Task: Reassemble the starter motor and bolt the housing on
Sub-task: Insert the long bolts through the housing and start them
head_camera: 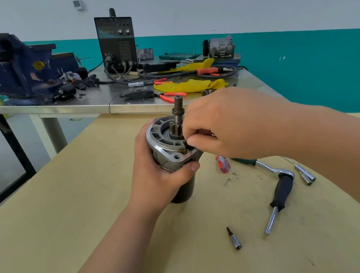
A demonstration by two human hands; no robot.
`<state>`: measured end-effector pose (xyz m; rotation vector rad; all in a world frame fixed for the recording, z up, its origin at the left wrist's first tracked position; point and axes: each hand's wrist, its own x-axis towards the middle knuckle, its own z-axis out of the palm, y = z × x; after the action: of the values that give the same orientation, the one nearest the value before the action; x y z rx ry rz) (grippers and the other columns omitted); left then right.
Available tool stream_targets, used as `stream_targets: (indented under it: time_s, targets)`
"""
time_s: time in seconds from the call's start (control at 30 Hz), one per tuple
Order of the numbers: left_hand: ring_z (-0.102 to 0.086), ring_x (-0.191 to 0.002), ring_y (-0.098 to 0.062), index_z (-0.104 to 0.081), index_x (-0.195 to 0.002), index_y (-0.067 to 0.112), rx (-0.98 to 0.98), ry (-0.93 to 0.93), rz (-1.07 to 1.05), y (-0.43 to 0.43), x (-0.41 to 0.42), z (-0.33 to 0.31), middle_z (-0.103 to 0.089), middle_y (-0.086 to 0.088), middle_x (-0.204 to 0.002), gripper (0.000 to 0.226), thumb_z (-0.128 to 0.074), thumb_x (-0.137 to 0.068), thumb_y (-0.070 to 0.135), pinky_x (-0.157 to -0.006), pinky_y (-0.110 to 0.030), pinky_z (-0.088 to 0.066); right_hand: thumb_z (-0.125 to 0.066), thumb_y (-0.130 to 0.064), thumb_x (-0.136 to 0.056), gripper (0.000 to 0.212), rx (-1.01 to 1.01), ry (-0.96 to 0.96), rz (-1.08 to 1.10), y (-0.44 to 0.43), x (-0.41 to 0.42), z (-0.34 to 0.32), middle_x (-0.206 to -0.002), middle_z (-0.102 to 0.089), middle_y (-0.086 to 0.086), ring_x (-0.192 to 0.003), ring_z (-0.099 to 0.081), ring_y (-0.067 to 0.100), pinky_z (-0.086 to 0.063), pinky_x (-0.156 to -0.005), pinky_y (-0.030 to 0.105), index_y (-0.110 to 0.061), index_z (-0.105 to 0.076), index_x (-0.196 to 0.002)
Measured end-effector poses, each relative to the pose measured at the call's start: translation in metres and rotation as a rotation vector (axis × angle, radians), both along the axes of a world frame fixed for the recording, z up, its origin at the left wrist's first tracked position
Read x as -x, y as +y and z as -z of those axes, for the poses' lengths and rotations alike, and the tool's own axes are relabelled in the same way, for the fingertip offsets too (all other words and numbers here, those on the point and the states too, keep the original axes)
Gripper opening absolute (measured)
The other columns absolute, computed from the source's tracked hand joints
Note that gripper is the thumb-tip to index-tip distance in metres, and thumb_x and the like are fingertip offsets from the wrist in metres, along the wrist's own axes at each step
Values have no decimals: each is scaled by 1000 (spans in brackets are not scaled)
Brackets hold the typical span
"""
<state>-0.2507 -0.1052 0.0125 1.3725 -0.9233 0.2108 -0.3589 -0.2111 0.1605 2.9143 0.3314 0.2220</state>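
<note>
The starter motor point(166, 148) stands upright on the wooden table point(93, 221), its grey aluminium housing on top of a black body. Its pinion shaft point(178, 110) sticks up from the middle. My left hand point(157, 180) grips the motor round the body just under the housing flange, thumb at the front. My right hand point(220, 127) reaches in from the right, its fingertips pinching something small and dark at the flange's right edge; what it is stays hidden by the fingers.
To the right lie a ratchet wrench point(271, 169), a black-handled driver point(278, 198), a red screwdriver point(222, 163), two sockets point(305, 174) and a bit adapter point(234, 238). Behind stands a metal bench point(89, 103) with a blue vise point(3, 67), a welder point(116, 42), cables, pliers and yellow rags.
</note>
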Motion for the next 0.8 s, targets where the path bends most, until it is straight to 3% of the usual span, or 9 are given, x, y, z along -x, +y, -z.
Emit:
stream_targets:
  time_s: [0.07, 0.17, 0.27, 0.33, 0.4, 0.47, 0.57, 0.63, 0.8]
  targets:
    - [-52, -121, -12, -34, -126, 44, 5, 7, -22, -1, 1, 1, -51, 3, -129, 83, -80, -57, 36, -93, -19, -44, -40, -33, -97, 16, 21, 12, 46, 5, 1, -3, -87, -56, -10, -83, -52, 11, -50, -77, 37, -31, -51, -85]
    - [-51, -122, -13, -33, -124, 50, 5, 23, -68, -2, 2, 2, -50, 3, -129, 83, -80, -56, 39, -95, -25, -45, -42, -29, -96, 24, 34, 11, 117, 10, 0, -6, -83, -62, -4, -79, -57, 15, -52, -73, 38, -24, -62, -84]
    - [-49, -122, -11, -34, -124, 50, 5, 17, -175, -7, 7, 3, -49, 9, -128, 84, -80, -54, 43, -97, -26, -45, -47, -20, -93, 27, -43, -10, 216, 16, -4, -4, -63, -53, 1, -58, -50, 15, -40, -50, 30, -17, -53, -67]
    - [-49, -122, -13, -37, -126, 41, 11, 6, -252, -11, 10, 4, -48, 8, -128, 84, -81, -55, 42, -99, -34, -46, -50, -15, -90, 24, -149, -47, 293, 20, -6, -1, -61, -49, 2, -56, -49, 16, -36, -47, 28, -15, -51, -66]
    - [-50, -121, -15, -39, -128, 34, 16, 8, -291, -13, 11, 5, -49, 6, -128, 85, -82, -55, 42, -99, -41, -46, -51, -14, -88, 13, -259, -82, 314, 20, -8, 3, -74, -58, 4, -69, -58, 21, -47, -53, 31, -12, -61, -79]
    - [-49, -121, -11, -38, -126, 39, 7, 9, -307, -12, 10, 4, -48, 12, -126, 84, -81, -55, 45, -99, -38, -46, -50, -15, -90, 19, -354, -58, 287, 14, -6, 4, -86, -68, 7, -78, -65, 21, -55, -64, 34, -10, -68, -88]
    - [-50, -120, -8, -34, -119, 55, 5, 12, -300, -10, 10, 1, -47, 22, -123, 79, -79, -54, 47, -99, -36, -47, -43, -12, -92, 29, -486, 87, 195, 1, 2, -1, -78, -69, -8, -71, -64, 3, -52, -59, 21, -18, -71, -97]
    - [-51, -120, -12, -34, -118, 55, 14, 16, -290, -10, 10, 0, -49, 16, -124, 78, -79, -55, 46, -99, -39, -47, -42, -12, -95, 36, -544, 181, 150, -10, 7, -4, -82, -70, -13, -77, -64, -6, -52, -71, 17, -30, -67, -113]
    - [-52, -121, -17, -33, -116, 61, 14, -10, -297, -10, 10, 1, -52, 10, -126, 79, -79, -55, 44, -98, -44, -47, -53, -19, -96, 35, -634, 331, 54, -36, 5, -10, -99, -72, -12, -94, -66, 5, -54, -88, 27, -43, -59, -121]
